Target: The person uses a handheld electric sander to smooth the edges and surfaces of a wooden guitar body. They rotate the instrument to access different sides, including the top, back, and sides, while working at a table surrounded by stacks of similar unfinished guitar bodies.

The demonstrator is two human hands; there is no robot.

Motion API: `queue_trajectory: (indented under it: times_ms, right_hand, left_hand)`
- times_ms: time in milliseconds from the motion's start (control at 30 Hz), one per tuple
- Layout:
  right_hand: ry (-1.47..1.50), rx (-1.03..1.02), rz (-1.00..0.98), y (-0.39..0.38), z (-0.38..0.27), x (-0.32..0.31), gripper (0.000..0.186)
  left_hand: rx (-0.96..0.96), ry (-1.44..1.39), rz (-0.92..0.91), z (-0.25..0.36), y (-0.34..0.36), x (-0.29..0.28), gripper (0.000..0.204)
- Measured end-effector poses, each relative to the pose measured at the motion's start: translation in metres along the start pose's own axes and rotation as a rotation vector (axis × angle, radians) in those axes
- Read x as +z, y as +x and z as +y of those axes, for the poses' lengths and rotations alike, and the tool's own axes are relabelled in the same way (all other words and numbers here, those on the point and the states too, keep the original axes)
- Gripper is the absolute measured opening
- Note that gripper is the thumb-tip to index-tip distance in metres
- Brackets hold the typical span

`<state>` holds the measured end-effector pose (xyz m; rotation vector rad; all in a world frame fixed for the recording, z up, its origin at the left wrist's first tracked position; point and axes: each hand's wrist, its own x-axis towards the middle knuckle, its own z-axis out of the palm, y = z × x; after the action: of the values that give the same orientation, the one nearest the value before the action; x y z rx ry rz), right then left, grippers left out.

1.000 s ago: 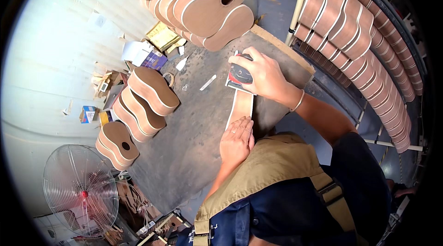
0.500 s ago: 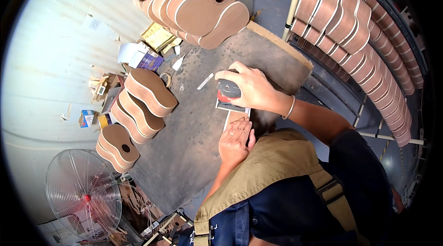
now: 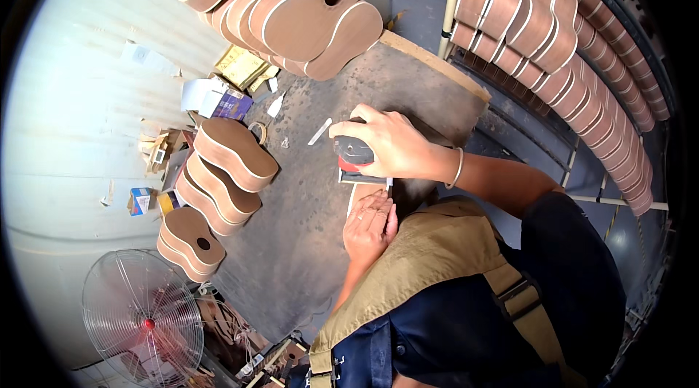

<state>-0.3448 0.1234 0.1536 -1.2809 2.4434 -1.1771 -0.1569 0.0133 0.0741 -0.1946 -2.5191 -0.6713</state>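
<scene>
My right hand (image 3: 389,144) is closed around a black and red power sander (image 3: 351,146), resting on a pale-edged strip of wood (image 3: 360,192) on the grey worktable (image 3: 277,264). Just below the tool, my left hand (image 3: 370,224) lies over the same strip with fingers extended and pressed down. The strip is mostly hidden under the sander and hands. To the left lie a thin white stick (image 3: 320,131) and a small white bottle (image 3: 276,104).
Stacked wooden instrument bodies stand at the back (image 3: 306,16) and along the left (image 3: 233,155). Boxes (image 3: 226,104) lie beside the pale wall. A wire fan (image 3: 142,315) stands lower left. A rack (image 3: 451,2) holds rows of curved wooden pieces (image 3: 546,45) at the right.
My right hand and the sander have moved down the strip toward me and slightly left, closer to my left hand. My left hand has shifted slightly, still on the strip.
</scene>
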Motion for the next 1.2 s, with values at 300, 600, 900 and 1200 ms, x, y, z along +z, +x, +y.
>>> queue_trajectory:
  times_ms: [300,600,900,1200]
  right_hand:
    - [0.003,-0.038,0.013,0.0,-0.002,0.001,0.058]
    - [0.006,-0.033,0.004,0.001,-0.005,0.003,0.058]
    - [-0.017,-0.059,0.024,0.002,-0.002,0.004,0.059]
    - [-0.086,-0.059,-0.018,-0.003,0.001,-0.001,0.055]
  left_hand:
    - [0.056,0.033,0.043,0.001,0.002,-0.006,0.018]
    - [0.044,0.016,0.043,0.001,0.001,-0.008,0.019]
    - [0.051,0.013,0.05,0.002,0.005,-0.008,0.019]
    - [0.023,0.007,0.072,0.002,0.004,-0.01,0.018]
